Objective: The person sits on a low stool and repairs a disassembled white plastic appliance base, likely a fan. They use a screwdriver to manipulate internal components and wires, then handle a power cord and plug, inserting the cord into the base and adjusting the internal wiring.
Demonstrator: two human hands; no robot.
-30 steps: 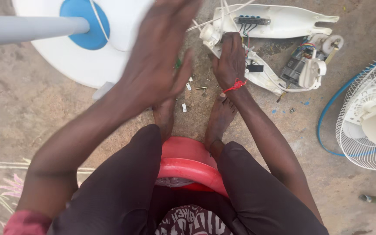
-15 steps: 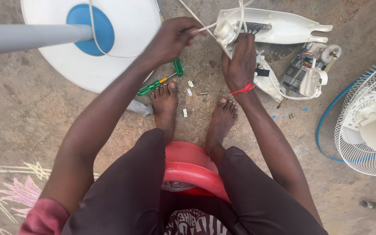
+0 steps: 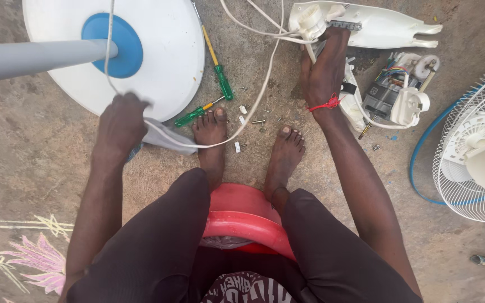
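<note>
My left hand [image 3: 121, 124] is closed around a white power cord [image 3: 254, 106] at the near edge of a round white fan base [image 3: 169, 62] with a blue hub and a grey pole [image 3: 29, 59]. The cord runs in an arc past my toes up to a white plastic fan housing [image 3: 388, 25]. My right hand [image 3: 325, 70], with a red thread at the wrist, grips that housing's near end. Two green-handled screwdrivers [image 3: 223, 81] lie on the ground between my hands, among loose small screws [image 3: 251, 118].
A fan motor [image 3: 391, 95] with coloured wires lies right of the housing. A white wire fan guard [image 3: 472, 151] and a blue ring sit at the right edge. I sit on a red stool [image 3: 242, 219], bare feet on rough concrete. Chalk drawings mark the lower left.
My left hand has moved from the housing down and left to the fan base's edge, pulling the cord out with it. My right hand stays on the housing.
</note>
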